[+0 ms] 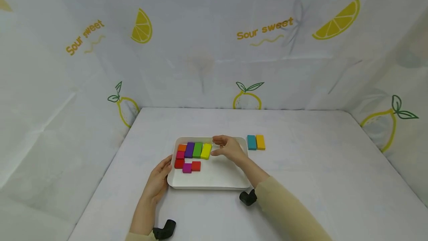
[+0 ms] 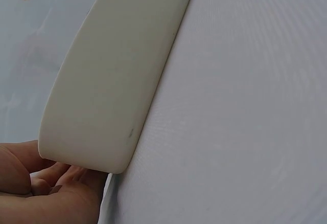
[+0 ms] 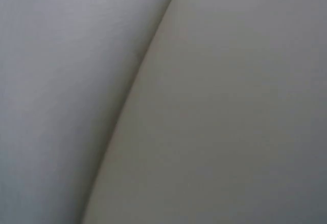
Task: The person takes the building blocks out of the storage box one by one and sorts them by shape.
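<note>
Several small coloured blocks lie in a shallow white tray (image 1: 220,176). A purple block (image 1: 189,150), a green block (image 1: 197,150) and a yellow block (image 1: 206,151) stand side by side in its back row. My left hand (image 1: 158,181) holds the tray's left side; in the left wrist view its fingers (image 2: 76,188) sit against the end of the tray wall (image 2: 107,81). Over the tray, just right of the yellow block, my right hand (image 1: 231,149) has thumb and fingers spread apart with nothing between them. The right wrist view catches only blurred pale surfaces.
Left in the tray are an orange block (image 1: 182,147), a pink block (image 1: 180,154), a red block (image 1: 179,163), a magenta block (image 1: 187,168) and another red one. Beyond its right edge a teal block (image 1: 252,142) and an amber block (image 1: 260,142) lie on the white table (image 1: 317,166).
</note>
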The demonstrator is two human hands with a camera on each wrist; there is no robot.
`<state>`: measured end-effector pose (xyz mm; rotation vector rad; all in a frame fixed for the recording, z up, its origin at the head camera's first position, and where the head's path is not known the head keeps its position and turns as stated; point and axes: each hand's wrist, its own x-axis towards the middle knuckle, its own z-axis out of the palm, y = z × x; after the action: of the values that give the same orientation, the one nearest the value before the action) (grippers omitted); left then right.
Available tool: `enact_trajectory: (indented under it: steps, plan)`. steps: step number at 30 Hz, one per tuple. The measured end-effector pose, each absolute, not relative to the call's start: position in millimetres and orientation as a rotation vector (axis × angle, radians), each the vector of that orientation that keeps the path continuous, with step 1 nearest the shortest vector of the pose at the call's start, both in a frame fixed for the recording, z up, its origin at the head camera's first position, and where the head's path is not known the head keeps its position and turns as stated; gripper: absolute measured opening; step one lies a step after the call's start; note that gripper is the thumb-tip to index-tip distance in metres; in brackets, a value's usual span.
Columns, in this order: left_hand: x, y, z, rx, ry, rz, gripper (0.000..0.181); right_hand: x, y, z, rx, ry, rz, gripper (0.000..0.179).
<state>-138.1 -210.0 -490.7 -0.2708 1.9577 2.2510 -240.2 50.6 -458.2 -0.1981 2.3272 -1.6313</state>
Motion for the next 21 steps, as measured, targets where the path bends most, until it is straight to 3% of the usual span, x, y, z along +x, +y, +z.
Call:
enact_trajectory:
  steps: [21]
  plan:
    - [-138,-208,-489,-0.245,1.959,2.243,0.050,-240,35,-469,-0.275,2.437,-1.553,0.062]
